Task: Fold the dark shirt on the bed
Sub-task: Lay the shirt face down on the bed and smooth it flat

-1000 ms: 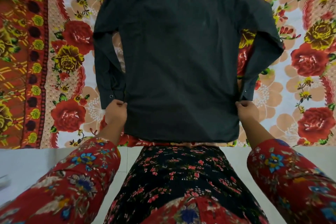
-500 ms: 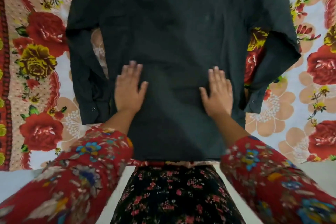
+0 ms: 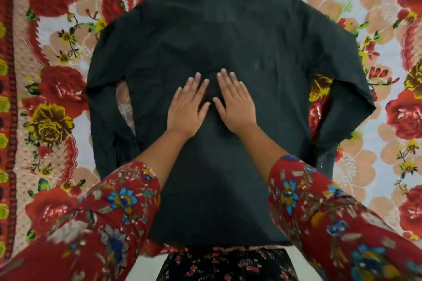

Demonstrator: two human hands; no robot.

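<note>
Head view: we're smoothing the dark shirt [image 3: 228, 178], left hand [image 3: 187, 107] and right hand [image 3: 235, 105] flat with straight fingers; next, likely fold 1 sleeve [image 3: 102, 109] inward.

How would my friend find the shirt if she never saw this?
Start at the bed sheet covered in big red and yellow roses. Spread flat across its middle is the dark shirt, with the left hand and right hand pressing on it. It is the only plain black thing among all those flowers.

One dark shirt [image 3: 217, 166], two hands [image 3: 187, 107], one bedspread [image 3: 52, 118]
</note>
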